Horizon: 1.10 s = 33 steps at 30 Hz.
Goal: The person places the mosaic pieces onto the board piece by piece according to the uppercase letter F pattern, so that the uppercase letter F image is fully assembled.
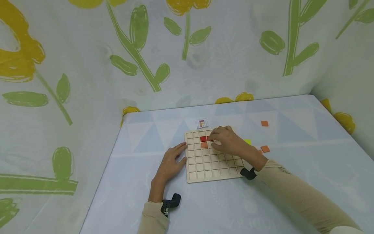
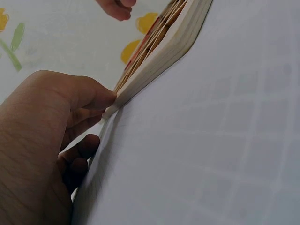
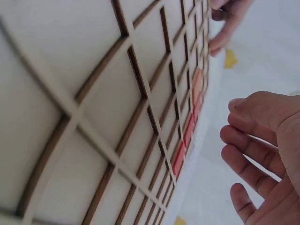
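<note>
A square wooden grid board [image 1: 198,167] lies flat on the table. Red tiles [image 1: 203,139] fill cells in one of its upper rows, with an orange tile [image 1: 204,145] in the cell below the left one. My left hand [image 1: 170,161] rests at the board's left edge, thumb and fingertips against its side [image 2: 154,65]. Over the upper part of the board is my right hand [image 1: 226,141]. In the right wrist view its fingers [image 3: 255,143] are loosely bent and apart, holding nothing, and the red tiles [image 3: 178,159] sit in the grid beyond them.
A small pattern card [image 1: 202,123] with a coloured grid lies just behind the board. Right of the board are loose orange tiles [image 1: 265,149], another orange tile [image 1: 264,123] farther back, and a yellow tile [image 1: 247,141] partly behind my right hand. Floral cloth [image 1: 233,58] rises behind the table.
</note>
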Motion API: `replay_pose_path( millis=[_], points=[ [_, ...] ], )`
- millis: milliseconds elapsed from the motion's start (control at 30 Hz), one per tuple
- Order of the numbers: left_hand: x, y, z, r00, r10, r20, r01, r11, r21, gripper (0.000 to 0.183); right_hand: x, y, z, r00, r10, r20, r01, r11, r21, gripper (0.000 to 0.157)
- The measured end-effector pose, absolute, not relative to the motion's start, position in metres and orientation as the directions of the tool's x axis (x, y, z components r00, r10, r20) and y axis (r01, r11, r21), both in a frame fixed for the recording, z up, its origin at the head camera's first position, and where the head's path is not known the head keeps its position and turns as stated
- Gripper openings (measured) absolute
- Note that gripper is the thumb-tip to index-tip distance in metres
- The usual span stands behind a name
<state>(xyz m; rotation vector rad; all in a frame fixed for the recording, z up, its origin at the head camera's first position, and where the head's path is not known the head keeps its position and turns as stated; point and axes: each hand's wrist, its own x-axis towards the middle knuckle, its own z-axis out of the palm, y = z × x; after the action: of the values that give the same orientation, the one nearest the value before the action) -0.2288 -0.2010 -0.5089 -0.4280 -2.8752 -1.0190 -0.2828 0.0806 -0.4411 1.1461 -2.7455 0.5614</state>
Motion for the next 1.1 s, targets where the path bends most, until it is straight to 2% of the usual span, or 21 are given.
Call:
replay_pose_path(
  millis=[367, 667, 1100],
  points=[
    [-0.226, -0.198, -0.509, -0.965, 0.227, 0.129, 0.257, 0.738, 0.624, 0.05, -0.27, 0.12, -0.437, -0.768, -0.592, 0.244, -0.637, 0.665, -0.39, 0.018],
    [-0.228, -0.199, -0.506, -0.968, 0.221, 0.123, 0.248, 0.738, 0.628, 0.049, -0.263, 0.153, -0.44, -0.773, -0.568, 0.283, -0.634, 0.686, -0.356, 0.019],
    [-0.227, -0.198, -0.505, -0.966, 0.225, 0.125, 0.252, 0.736, 0.628, 0.05, -0.25, 0.199, -0.443, -0.844, -0.488, 0.225, -0.537, 0.763, -0.359, 0.021]
  ],
)
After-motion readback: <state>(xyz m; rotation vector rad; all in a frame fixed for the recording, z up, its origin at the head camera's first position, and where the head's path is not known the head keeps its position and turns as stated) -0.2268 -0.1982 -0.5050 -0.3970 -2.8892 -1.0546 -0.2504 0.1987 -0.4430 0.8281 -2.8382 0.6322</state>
